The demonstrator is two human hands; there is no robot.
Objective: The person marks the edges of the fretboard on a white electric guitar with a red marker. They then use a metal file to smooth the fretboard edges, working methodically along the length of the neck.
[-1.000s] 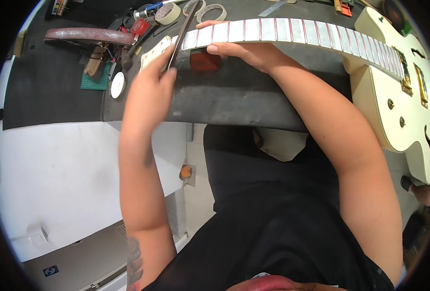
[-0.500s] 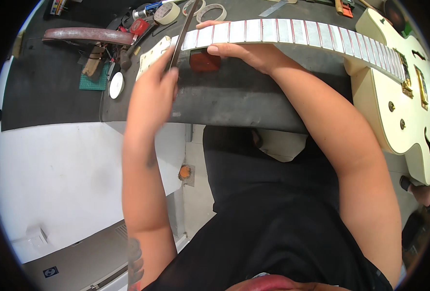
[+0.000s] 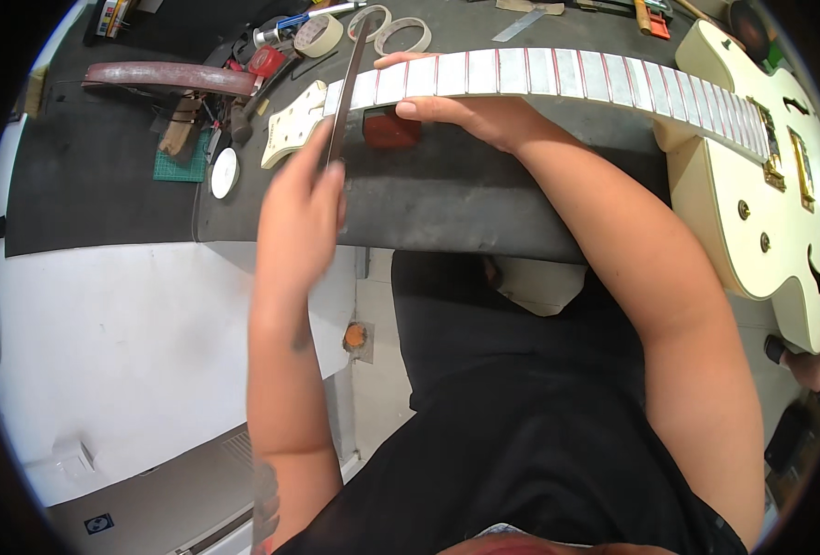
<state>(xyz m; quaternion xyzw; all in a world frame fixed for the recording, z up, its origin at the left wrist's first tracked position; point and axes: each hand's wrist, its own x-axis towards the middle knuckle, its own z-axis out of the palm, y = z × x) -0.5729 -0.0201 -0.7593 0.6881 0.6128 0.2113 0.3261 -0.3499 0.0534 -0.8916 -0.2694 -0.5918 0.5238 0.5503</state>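
Head view: a cream guitar (image 3: 761,185) lies across the dark surface (image 3: 456,199), its body hanging past the right end and its neck (image 3: 539,74) running left to the headstock (image 3: 292,125). The neck sits near the front edge of the surface, with a bare strip of dark mat between it and the edge.

The left hand (image 3: 304,208) is in front of the headstock, its grip pinched on the near end of a long, thin, dark file (image 3: 345,88). The file slants up and away, crossing the neck near the headstock end. The right hand (image 3: 470,116) rests at the near side of the neck just right of the file, fingers curled over the fretboard and thumb stretched left along its edge; the grip is wrapped on the neck.

The fretboard is covered in pale tape, with thin reddish lines showing between the strips. A red block (image 3: 391,128) sits under the neck between the hands.

Left of the headstock the surface is crowded: tape rolls (image 3: 373,28), a green pad (image 3: 181,159), a white disc (image 3: 224,173) and a brown curved bar (image 3: 165,76). Below the edge is white floor (image 3: 105,351).
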